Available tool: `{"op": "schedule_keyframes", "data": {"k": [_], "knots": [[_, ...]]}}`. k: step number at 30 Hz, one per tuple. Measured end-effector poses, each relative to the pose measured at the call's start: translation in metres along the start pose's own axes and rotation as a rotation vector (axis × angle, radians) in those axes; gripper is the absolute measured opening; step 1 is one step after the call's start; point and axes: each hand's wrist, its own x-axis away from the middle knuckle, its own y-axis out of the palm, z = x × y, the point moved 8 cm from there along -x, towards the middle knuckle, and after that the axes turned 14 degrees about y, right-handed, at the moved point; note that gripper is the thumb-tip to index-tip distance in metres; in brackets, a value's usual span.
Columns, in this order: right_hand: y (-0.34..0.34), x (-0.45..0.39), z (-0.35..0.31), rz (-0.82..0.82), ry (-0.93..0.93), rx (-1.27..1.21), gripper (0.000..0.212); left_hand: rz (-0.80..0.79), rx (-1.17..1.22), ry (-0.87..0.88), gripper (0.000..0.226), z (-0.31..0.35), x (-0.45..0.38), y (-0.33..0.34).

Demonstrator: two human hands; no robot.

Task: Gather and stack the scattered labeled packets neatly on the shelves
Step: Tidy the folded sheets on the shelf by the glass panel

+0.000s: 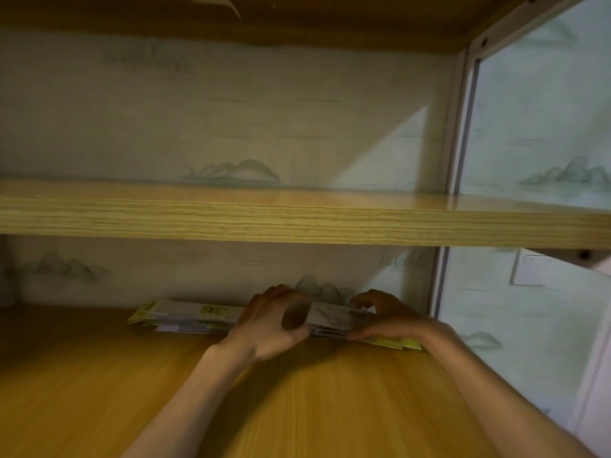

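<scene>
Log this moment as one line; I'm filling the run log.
left hand: grips packets | right hand: pinches packets | place: lower shelf, near back wall | stack: uneven

head-worn view, close, facing shelf

The left hand and right hand are gripping a stack of packets lying on the lower shelf, near the wallpapered back wall.
</scene>
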Motion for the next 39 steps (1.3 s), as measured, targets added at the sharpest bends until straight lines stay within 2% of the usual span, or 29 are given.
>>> {"op": "schedule_keyframes", "data": {"k": [6, 11, 15, 21, 28, 36, 39], "knots": [[-0.011, 0.007, -0.006, 0.091, -0.081, -0.093, 0.078, 0.01, -0.009, 0.007, 0.064, 0.006, 0.001, -0.006], [-0.023, 0.031, -0.02, 0.168, -0.18, -0.103, 0.082, -0.016, -0.13, 0.133, 0.094, 0.033, -0.008, -0.02], [-0.031, 0.052, -0.034, 0.218, -0.221, -0.045, 0.085, -0.067, -0.206, 0.129, 0.108, 0.035, -0.008, -0.02], [-0.032, 0.072, -0.044, 0.226, -0.25, -0.039, 0.086, -0.073, -0.212, 0.153, 0.089, 0.045, 0.0, -0.014], [-0.026, 0.084, -0.046, 0.234, -0.281, -0.043, 0.08, -0.088, -0.2, 0.155, 0.083, 0.053, 0.002, -0.008], [-0.017, 0.09, -0.049, 0.225, -0.289, 0.005, 0.084, -0.086, -0.23, 0.137, 0.076, 0.049, 0.008, -0.007], [-0.03, 0.085, -0.042, 0.225, -0.231, -0.14, 0.063, -0.05, -0.281, 0.129, 0.07, 0.035, 0.018, -0.018]]}}
